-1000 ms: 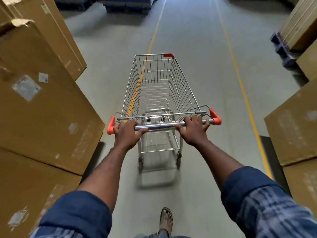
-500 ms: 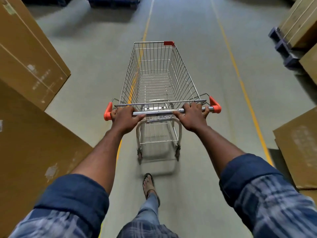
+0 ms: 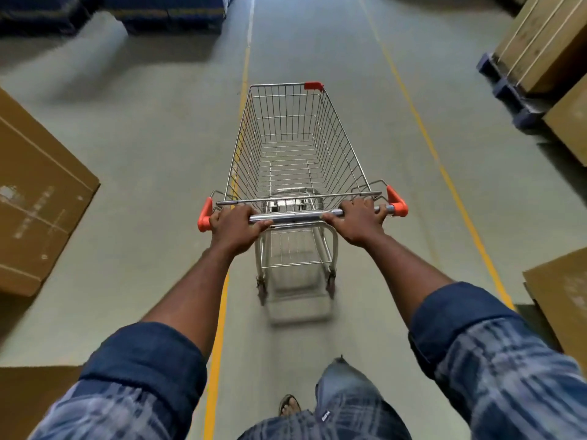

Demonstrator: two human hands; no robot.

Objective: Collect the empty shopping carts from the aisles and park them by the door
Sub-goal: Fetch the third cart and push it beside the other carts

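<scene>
Head view: grey warehouse floor (image 3: 143, 154), yellow line (image 3: 219, 328), cardboard boxes (image 3: 38, 198) on both sides | empty shopping cart (image 3: 295, 147) mid-aisle | left hand (image 3: 235, 228) and right hand (image 3: 360, 222) curled round its handle bar (image 3: 295, 215)

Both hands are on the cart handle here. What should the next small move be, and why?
Probably push the cart straight ahead. The left hand and right hand both grip its handle, the basket is empty, the floor ahead looks open between the cardboard boxes on either side, and no door is in view.
</scene>
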